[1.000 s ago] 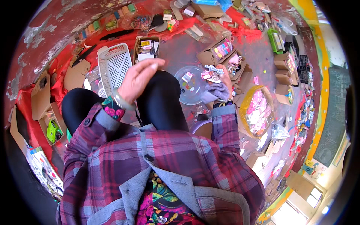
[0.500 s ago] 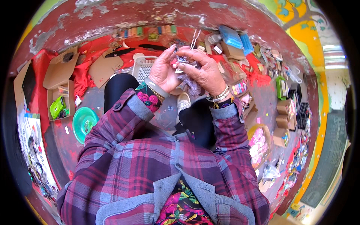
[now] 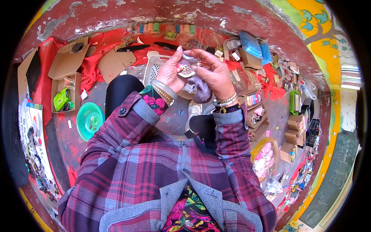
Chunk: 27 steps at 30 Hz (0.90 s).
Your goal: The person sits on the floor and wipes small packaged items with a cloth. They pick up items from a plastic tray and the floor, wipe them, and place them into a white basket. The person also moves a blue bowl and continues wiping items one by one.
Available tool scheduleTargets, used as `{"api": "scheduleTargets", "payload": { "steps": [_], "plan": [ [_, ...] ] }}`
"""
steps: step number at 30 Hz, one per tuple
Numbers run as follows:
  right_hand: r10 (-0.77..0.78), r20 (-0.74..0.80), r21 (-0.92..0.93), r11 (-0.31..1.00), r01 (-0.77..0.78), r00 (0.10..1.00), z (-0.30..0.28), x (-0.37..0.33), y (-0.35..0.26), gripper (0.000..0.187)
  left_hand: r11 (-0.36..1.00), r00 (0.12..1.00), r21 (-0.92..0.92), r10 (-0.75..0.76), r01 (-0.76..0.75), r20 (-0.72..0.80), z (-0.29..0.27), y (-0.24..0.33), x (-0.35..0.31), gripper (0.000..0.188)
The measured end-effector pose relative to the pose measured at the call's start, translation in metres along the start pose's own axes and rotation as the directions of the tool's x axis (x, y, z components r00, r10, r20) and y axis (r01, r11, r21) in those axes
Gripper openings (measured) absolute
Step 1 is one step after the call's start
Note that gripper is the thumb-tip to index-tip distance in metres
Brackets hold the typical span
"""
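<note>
Both hands are raised together in front of me, above my knees. My left hand (image 3: 170, 75) is cupped with its fingers curled round the left side of a fuzzy greyish-purple loop (image 3: 199, 88) that looks like a hair tie. A pale, shiny decorated piece (image 3: 187, 70) lies at its top, between the two hands. From the right, my right hand (image 3: 218, 79) pinches the same thing with thumb and fingers. The fuzzy loop hangs below the right thumb. Fingers cover part of the decorated piece, so its exact shape is unclear.
A white perforated basket (image 3: 150, 69) stands just beyond my left hand. To the left are a green basin (image 3: 79, 121) and an open cardboard box (image 3: 56, 87). On the right, a yellow-rimmed container (image 3: 275, 154) holds pink items, near small cardboard boxes (image 3: 293, 136).
The pale decorated piece and fuzzy loop show more openly between the hands. Two thin white strands that stuck up above the right fingers are no longer visible. The whole view has shifted slightly.
</note>
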State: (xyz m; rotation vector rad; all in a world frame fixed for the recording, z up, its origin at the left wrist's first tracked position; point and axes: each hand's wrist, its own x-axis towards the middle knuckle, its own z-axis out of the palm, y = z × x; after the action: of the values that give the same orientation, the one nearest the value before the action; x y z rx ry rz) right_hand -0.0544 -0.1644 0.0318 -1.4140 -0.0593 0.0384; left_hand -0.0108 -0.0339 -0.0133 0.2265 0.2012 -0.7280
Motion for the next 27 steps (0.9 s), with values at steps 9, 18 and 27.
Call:
{"api": "scheduleTargets", "payload": {
  "steps": [9, 18, 27],
  "plan": [
    [0.275, -0.089, 0.45, 0.869, -0.207, 0.957, -0.032, -0.001, 0.004, 0.033, 0.996, 0.999, -0.081, -0.042, 0.041, -0.007, 0.001, -0.006, 0.005, 0.021],
    [0.253, -0.068, 0.451, 0.871, -0.196, 0.965, -0.03, -0.013, -0.004, 0.043, 0.938, 0.993, 0.325, 0.11, -0.117, 0.039, 0.01, -0.002, 0.0, 0.013],
    [0.335, -0.308, 0.414, 0.89, -0.191, 0.891, -0.034, -0.009, 0.006, 0.022, 0.815, 0.995, 0.575, 0.029, -0.079, 0.095, 0.012, -0.019, -0.003, 0.033]
  ]
}}
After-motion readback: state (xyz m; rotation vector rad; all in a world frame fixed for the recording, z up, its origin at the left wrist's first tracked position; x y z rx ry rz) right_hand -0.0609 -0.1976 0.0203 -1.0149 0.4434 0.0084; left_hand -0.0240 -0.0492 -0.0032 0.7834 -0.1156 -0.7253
